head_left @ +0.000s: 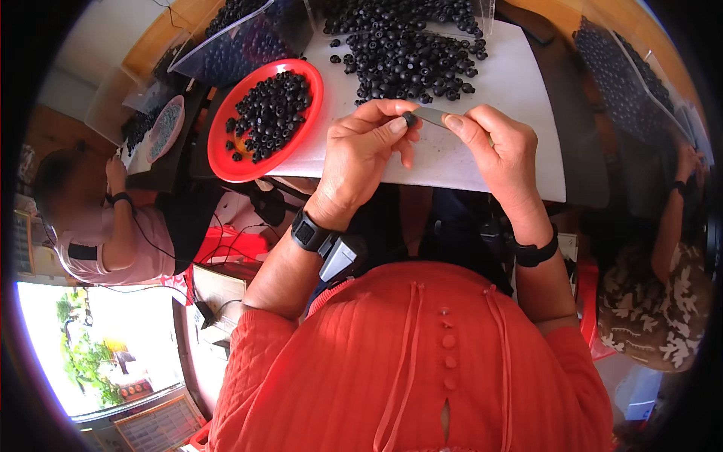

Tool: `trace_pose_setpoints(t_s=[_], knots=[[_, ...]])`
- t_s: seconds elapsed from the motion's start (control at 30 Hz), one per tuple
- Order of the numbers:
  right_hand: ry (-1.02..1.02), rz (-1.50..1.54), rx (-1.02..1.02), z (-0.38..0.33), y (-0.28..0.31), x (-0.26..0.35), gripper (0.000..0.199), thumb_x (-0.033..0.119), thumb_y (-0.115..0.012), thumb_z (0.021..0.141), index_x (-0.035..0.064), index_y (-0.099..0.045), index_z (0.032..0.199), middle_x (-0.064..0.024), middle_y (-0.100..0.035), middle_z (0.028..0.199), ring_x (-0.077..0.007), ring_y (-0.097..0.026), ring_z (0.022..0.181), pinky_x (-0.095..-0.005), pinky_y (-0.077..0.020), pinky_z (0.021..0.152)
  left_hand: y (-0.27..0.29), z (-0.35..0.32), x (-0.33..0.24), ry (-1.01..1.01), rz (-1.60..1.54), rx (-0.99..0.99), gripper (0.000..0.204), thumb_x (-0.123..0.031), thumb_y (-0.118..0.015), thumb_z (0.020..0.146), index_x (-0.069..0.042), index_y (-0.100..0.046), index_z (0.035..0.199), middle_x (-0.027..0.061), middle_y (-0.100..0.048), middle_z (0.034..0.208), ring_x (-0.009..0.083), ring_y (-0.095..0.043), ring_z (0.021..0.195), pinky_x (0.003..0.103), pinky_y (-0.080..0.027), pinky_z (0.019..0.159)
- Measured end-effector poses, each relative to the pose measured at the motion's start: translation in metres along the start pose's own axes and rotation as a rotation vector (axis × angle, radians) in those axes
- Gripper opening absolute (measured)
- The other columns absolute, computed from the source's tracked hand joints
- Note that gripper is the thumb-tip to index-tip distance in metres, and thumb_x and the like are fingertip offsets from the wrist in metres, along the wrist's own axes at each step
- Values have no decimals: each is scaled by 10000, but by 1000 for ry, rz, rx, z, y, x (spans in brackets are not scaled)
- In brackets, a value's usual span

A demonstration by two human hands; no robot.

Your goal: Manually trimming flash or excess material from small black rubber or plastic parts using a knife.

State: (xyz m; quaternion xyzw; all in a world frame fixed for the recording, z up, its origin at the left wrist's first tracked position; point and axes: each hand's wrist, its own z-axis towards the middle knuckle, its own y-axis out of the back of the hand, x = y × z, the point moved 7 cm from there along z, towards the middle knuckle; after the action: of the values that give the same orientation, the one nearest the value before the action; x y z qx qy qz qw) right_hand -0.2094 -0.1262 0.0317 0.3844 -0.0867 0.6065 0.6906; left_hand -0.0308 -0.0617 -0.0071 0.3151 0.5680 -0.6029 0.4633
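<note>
Small black bead [409, 118] sits pinched at your left hand [367, 147] thumb and forefinger tips, raised above the white sheet [520, 90] on the table [584, 151], just under the loose bead pile [410, 56]. Your right hand [493, 147] closes thumb and forefinger on a thin grey strip tool [431, 115], its tip touching the bead; my read is the two hands meet at mid-height so you can line the tip up with the bead close to your eyes. Both hands are closed to a fine pinch, other fingers curled in, wrists bent up, forearms coming from the lower edge, black bands on both wrists. Red plate [226, 162] with more beads sits to your left, near enough for that hand to drop to. Other people work at both sides.
</note>
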Motion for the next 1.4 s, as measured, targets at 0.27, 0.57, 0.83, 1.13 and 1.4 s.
trace_pose_setpoints(t_s=[0.27, 0.57, 0.83, 1.13, 1.4], knots=[[-10, -8, 41, 1, -2, -1, 342, 233, -798, 916, 52, -600, 703, -81, -527, 571, -216, -483, 472, -350, -381, 475, 0, -2, -2, -41, -23, -14, 237, 48, -570, 1023, 83, -674, 1233, 144, -701, 1129, 180, -654, 879, 307, -573, 694], [-13, -25, 55, 1, -2, -1, 366, 242, -802, 914, 49, -582, 693, -89, -527, 575, -229, -482, 475, -359, -380, 475, 2, -1, 1, -33, -30, 25, 258, 57, -558, 1026, 67, -675, 1255, 132, -703, 1164, 179, -658, 907, 307, -582, 695], [2, -39, 54, 1, -2, 0, 395, 246, -797, 916, 49, -549, 680, -93, -515, 572, -242, -480, 473, -369, -378, 474, 0, -2, 0, -49, -38, 1, 267, 59, -542, 1033, 73, -680, 1261, 124, -663, 1161, 192, -655, 913, 308, -587, 683], [8, -36, 70, 0, -4, 0, 409, 258, -791, 920, 53, -536, 675, -86, -515, 569, -246, -478, 471, -377, -372, 468, 1, -3, 2, -47, -66, 14, 254, 53, -534, 1040, 72, -680, 1247, 133, -675, 1171, 197, -660, 894, 313, -590, 681], [88, -121, 58, 0, -6, 0, 413, 290, -780, 927, 65, -537, 680, -70, -517, 563, -241, -504, 479, -386, -382, 466, 4, -2, 3, -52, -78, -10, 238, 52, -525, 1043, 74, -672, 1229, 141, -693, 1111, 202, -666, 853, 320, -586, 679]])
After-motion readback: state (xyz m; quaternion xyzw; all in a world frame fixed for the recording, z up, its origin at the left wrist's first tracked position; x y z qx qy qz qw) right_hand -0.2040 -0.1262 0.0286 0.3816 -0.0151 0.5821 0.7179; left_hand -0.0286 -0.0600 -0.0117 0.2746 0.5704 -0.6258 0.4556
